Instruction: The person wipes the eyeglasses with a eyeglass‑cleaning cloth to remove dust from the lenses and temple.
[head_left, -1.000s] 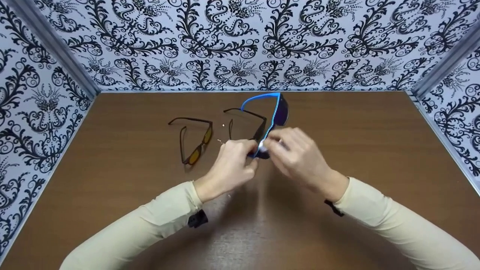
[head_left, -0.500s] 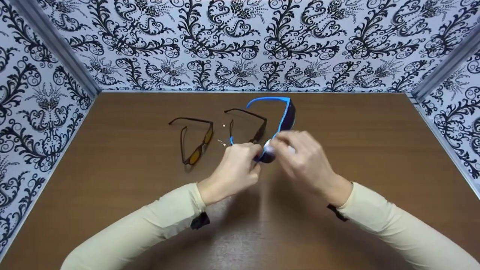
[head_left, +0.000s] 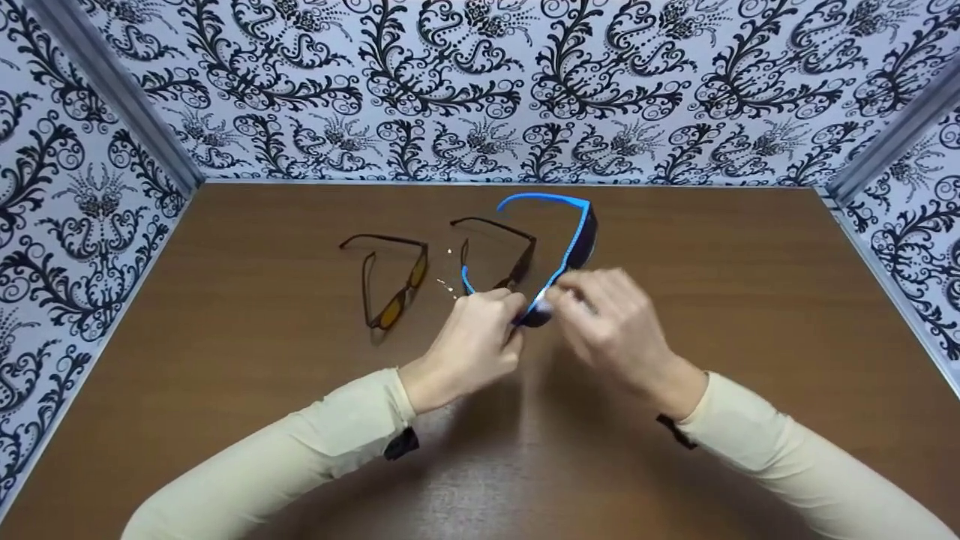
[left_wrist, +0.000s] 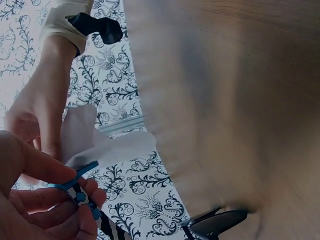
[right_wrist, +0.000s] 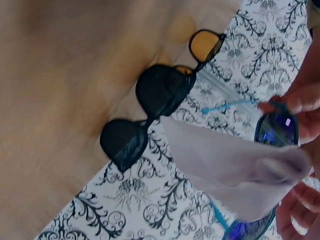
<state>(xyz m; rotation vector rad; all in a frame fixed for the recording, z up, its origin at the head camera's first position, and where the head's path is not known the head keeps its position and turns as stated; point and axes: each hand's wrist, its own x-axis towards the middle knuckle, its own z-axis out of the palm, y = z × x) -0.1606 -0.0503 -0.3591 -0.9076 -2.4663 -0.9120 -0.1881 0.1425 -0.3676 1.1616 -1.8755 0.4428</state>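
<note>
Head view: nearest the camera, two pale sleeves, the left sleeve (head_left: 300, 442) and the right sleeve (head_left: 795, 450), enter from the lower corners, with a black strap (head_left: 401, 444) visible beneath the left cuff and a black band (head_left: 676, 431) beneath the right. Beyond the cuffs, the left hand (head_left: 476, 337) grips the near end of the blue-framed sunglasses (head_left: 574, 244), its fingers closed on the frame beside a hinge, as the left wrist view confirms. The right hand (head_left: 619, 330), just beside it, pinches a white cloth (right_wrist: 215, 160) between bent fingers and lays it against the near lens; in the right wrist view the cloth hangs wide, bunched at the fingers and covering the middle of the frame. The blue-framed sunglasses are held above the table (head_left: 750, 300), tilted, temples spread toward the left and dark lenses facing right; the far lens lies clear of both hands.

Just past the left hand, dark-lensed glasses (head_left: 523, 261) rest on the table, temples unfolded to the left, their near end partly hidden by the hand. To their left, apart from them, lie yellow-lensed glasses (head_left: 417, 271) in a similar pose. Between the two pairs are bright specks (head_left: 445, 285), too small to identify. Farthest away, behind the table's back edge, stands a white wall (head_left: 480, 75) with black scrollwork.
</note>
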